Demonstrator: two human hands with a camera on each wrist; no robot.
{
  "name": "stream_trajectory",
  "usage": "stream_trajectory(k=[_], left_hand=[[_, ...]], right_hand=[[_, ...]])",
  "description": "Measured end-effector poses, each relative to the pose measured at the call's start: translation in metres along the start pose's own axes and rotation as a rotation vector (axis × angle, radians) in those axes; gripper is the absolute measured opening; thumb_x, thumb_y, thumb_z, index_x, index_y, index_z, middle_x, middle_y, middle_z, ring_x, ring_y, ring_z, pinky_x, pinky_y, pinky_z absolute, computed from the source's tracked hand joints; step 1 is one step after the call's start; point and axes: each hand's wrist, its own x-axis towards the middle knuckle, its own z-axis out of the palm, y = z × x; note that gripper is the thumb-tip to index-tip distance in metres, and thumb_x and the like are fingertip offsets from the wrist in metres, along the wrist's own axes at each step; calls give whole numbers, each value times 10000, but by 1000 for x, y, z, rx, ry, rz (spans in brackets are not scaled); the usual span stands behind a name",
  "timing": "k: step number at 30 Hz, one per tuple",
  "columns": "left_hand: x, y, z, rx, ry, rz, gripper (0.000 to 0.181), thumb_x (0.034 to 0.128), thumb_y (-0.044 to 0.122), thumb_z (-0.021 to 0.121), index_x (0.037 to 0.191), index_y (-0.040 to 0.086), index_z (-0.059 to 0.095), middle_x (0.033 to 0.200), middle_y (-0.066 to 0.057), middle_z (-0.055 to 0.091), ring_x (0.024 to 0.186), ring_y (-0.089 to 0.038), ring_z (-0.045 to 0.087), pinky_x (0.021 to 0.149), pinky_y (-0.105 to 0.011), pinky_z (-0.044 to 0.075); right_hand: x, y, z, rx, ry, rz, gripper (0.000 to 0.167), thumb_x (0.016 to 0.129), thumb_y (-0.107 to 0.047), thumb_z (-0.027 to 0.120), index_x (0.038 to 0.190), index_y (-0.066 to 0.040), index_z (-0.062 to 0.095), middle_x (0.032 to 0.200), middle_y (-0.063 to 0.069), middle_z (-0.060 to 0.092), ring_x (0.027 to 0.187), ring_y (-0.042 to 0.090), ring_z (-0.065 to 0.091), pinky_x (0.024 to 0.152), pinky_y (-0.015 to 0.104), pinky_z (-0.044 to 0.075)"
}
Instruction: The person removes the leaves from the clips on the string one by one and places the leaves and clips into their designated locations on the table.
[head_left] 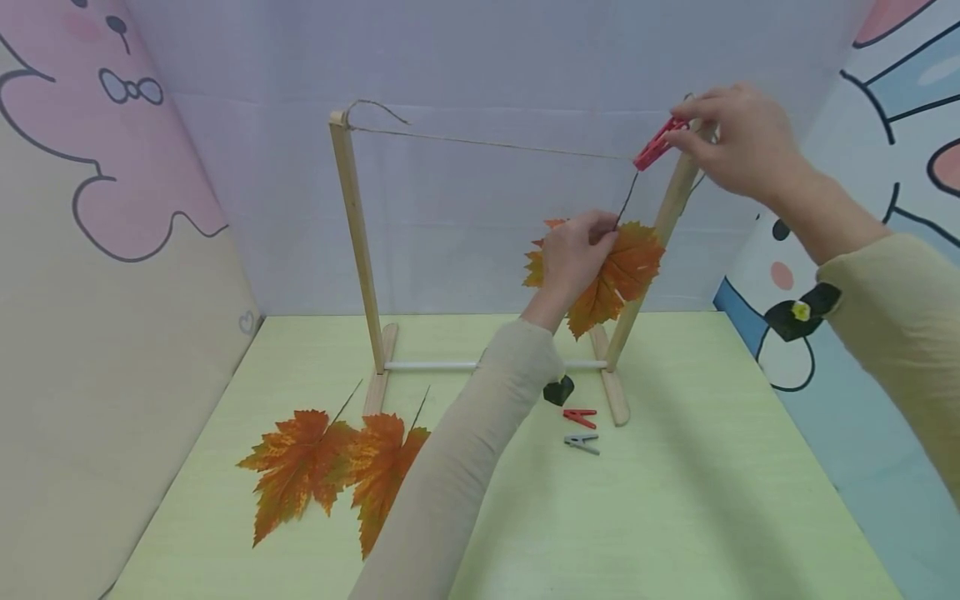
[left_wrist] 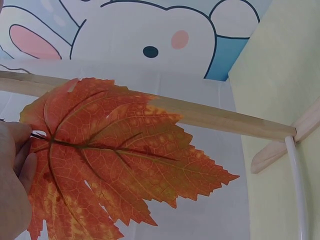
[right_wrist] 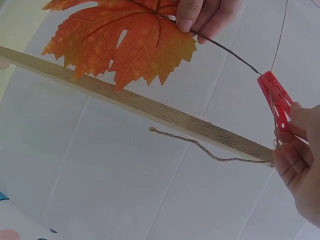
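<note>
In the head view my left hand (head_left: pixel 576 254) pinches the stem of an orange artificial maple leaf (head_left: pixel 630 262) near its base, below a string (head_left: pixel 487 144). My right hand (head_left: pixel 742 142) holds a red clothespin (head_left: pixel 660 144) by its handle ends, close to the top of the right wooden post. The right wrist view shows the leaf's dark stem (right_wrist: pixel 227 50) reaching the nose of the red clothespin (right_wrist: pixel 275 97), where the string also meets it. Whether the nose clamps both cannot be told. Seen from the left wrist, the leaf (left_wrist: pixel 115 150) hangs beside the left fingers.
The string spans two wooden posts (head_left: pixel 356 242) joined low by a white rod (head_left: pixel 431 366). Two more maple leaves (head_left: pixel 300 467) lie at the table's left. A red clothespin (head_left: pixel 580 417) and a grey clothespin (head_left: pixel 582 443) lie in front of the frame.
</note>
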Motion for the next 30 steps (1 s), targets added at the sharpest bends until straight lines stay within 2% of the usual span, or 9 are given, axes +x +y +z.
stream_trajectory(k=[4, 7, 10, 16, 19, 23, 30], left_hand=[[0, -1, -1, -5, -3, 14, 167, 860, 198, 626, 1007, 148, 687, 939, 52, 694, 780, -59, 622, 612, -125, 393], [0, -1, 0, -3, -4, 12, 167, 860, 202, 626, 1006, 147, 688, 939, 52, 695, 783, -61, 623, 611, -127, 394], [0, -2, 0, -8, 1, 12, 166, 858, 202, 629, 1001, 145, 691, 935, 49, 696, 786, -63, 626, 615, -125, 394], [-1, -4, 0, -12, 5, 15, 159, 856, 200, 631, 990, 140, 694, 930, 46, 697, 792, -70, 631, 607, -126, 400], [-2, -6, 0, -9, -3, 7, 157, 857, 202, 630, 986, 141, 694, 933, 46, 696, 803, -69, 632, 607, -126, 399], [-3, -8, 0, -22, -8, -11, 156, 854, 204, 635, 983, 139, 694, 931, 44, 696, 811, -67, 633, 608, -129, 401], [-5, -12, -1, -6, -15, -18, 160, 857, 206, 631, 989, 137, 690, 939, 35, 694, 819, -80, 632, 601, -145, 409]], right_hand=[[1, 0, -1, 46, 1, 16, 343, 916, -138, 522, 1192, 64, 553, 1112, 257, 554, 973, 328, 404, 700, 268, 340], [1, 0, -3, 74, -5, 47, 349, 910, -160, 535, 1179, 60, 565, 1090, 245, 561, 936, 290, 411, 640, 150, 322], [1, -1, -4, 97, -9, 82, 356, 909, -185, 538, 1171, 54, 575, 1080, 232, 566, 910, 264, 414, 603, 85, 305], [0, -3, -5, 144, 1, 141, 372, 901, -231, 548, 1149, 42, 595, 1083, 213, 585, 922, 251, 433, 635, 78, 332], [-1, -3, -6, 169, 11, 164, 389, 895, -263, 552, 1154, 23, 600, 1114, 194, 591, 941, 257, 470, 747, 94, 403], [-1, -4, -6, 190, 43, 176, 399, 892, -288, 551, 1158, 5, 605, 1136, 179, 597, 973, 272, 511, 872, 176, 430], [-1, -3, -8, 185, 102, 183, 388, 892, -290, 549, 1152, -9, 611, 1116, 180, 611, 985, 258, 552, 864, 147, 419]])
